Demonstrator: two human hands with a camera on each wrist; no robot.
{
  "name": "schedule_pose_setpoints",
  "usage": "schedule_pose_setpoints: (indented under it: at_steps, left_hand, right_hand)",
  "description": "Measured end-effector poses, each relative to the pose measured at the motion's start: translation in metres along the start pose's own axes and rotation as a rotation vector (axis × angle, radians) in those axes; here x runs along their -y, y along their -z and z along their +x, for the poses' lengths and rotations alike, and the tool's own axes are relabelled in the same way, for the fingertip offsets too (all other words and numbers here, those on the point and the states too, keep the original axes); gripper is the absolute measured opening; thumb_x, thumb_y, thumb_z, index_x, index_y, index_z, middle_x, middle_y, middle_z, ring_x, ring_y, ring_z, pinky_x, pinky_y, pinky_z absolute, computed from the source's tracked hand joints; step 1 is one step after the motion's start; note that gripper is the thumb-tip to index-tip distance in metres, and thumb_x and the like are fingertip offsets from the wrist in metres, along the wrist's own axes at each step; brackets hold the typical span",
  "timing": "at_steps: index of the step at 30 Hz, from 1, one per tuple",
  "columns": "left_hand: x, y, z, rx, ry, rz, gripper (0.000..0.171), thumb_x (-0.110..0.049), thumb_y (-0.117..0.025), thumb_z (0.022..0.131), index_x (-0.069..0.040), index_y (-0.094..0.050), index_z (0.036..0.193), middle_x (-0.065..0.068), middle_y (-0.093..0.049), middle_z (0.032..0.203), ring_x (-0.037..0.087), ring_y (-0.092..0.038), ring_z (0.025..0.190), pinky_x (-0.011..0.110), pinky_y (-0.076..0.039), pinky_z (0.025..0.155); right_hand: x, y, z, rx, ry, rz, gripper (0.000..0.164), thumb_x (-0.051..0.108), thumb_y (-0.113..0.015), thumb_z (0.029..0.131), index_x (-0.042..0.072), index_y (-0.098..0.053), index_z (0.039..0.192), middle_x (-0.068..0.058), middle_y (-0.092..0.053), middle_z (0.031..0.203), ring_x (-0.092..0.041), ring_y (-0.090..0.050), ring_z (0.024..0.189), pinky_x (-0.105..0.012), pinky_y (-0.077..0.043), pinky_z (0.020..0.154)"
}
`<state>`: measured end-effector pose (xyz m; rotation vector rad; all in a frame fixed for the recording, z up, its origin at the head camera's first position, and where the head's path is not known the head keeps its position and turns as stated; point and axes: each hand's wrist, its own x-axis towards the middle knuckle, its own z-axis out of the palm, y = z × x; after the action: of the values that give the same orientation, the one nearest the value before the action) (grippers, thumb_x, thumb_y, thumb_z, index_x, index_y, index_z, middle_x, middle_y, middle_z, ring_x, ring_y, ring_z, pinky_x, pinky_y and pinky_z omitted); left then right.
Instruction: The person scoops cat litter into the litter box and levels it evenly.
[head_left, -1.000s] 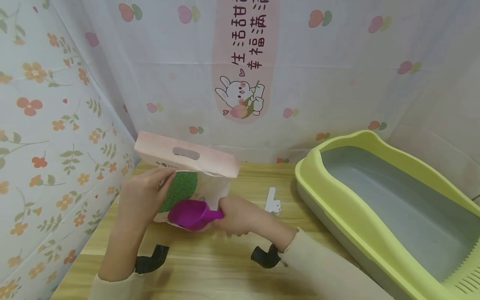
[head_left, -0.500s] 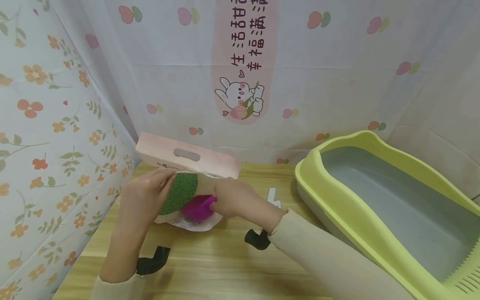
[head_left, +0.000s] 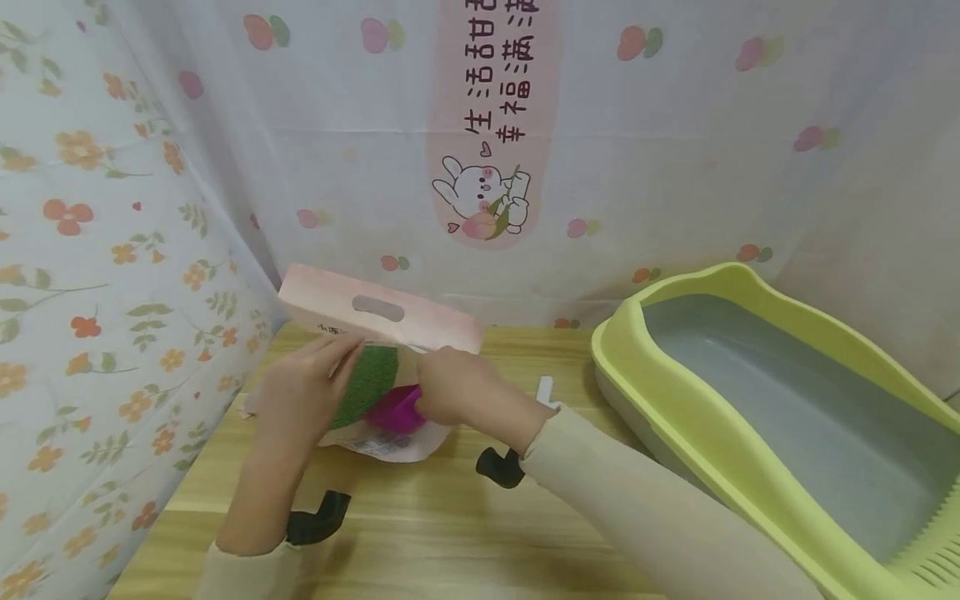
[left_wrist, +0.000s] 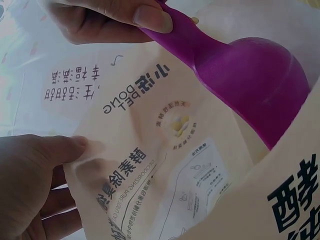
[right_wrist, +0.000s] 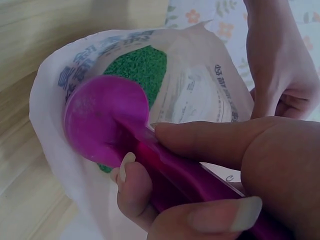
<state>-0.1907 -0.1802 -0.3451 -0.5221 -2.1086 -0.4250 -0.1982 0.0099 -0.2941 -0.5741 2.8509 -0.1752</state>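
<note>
Here, right hand (head_left: pixel 455 387) gripped a purple plastic scoop (right_wrist: pixel 102 112), inside a pale-pink paper bag (right_wrist: pixel 47 100), green granules (right_wrist: pixel 139 70) below, left hand (head_left: pixel 300 392) pinched the bag's edge between fingers.

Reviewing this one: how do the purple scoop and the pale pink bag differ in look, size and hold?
Look: the purple scoop is purple throughout; the pale pink bag carries dark printed lettering. Size: the scoop is smaller, its bowl fitting within the bag's mouth. Hold: the right hand grips the scoop by its handle; the left hand holds the bag by its edge. Both are held by hand.
</note>
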Motion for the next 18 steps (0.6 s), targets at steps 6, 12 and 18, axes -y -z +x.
schedule_pose_setpoints:
  at_steps: [6, 12, 18]
  left_hand:
    - [-0.0032, 0.0043, 0.0005, 0.002, -0.004, 0.014, 0.015, -0.007, -0.077, 0.088, -0.003, -0.078, 0.102, 0.014, -0.078, 0.091, 0.031, -0.075, 0.075, 0.042, -0.058, 0.059]
    - [-0.0060, 0.0044, 0.0018, 0.005, -0.008, 0.012, 0.014, -0.006, -0.076, 0.089, -0.002, -0.078, 0.102, 0.015, -0.078, 0.090, 0.031, -0.074, 0.073, 0.042, -0.057, 0.058]
    - [-0.0090, 0.0018, 0.0024, 0.021, 0.027, 0.002, 0.012, -0.006, -0.075, 0.089, -0.001, -0.077, 0.100, 0.016, -0.078, 0.091, 0.034, -0.075, 0.078, 0.045, -0.059, 0.063]
  right_hand:
    - [0.0027, 0.0014, -0.0013, -0.002, 0.002, -0.016, 0.032, 0.018, -0.066, 0.090, 0.019, -0.048, 0.064, 0.003, -0.050, 0.067, -0.012, -0.047, 0.057, -0.028, -0.041, 0.048]
    - [0.0028, 0.0022, 0.0008, -0.001, -0.016, 0.008, 0.022, 0.017, -0.067, 0.090, 0.018, -0.056, 0.071, 0.002, -0.056, 0.074, -0.012, -0.051, 0.061, -0.028, -0.043, 0.050]
    - [0.0053, -0.0047, 0.0015, -0.021, -0.026, 0.031, 0.009, 0.019, -0.069, 0.088, 0.020, -0.061, 0.092, 0.002, -0.062, 0.083, -0.013, -0.058, 0.068, -0.030, -0.047, 0.056]
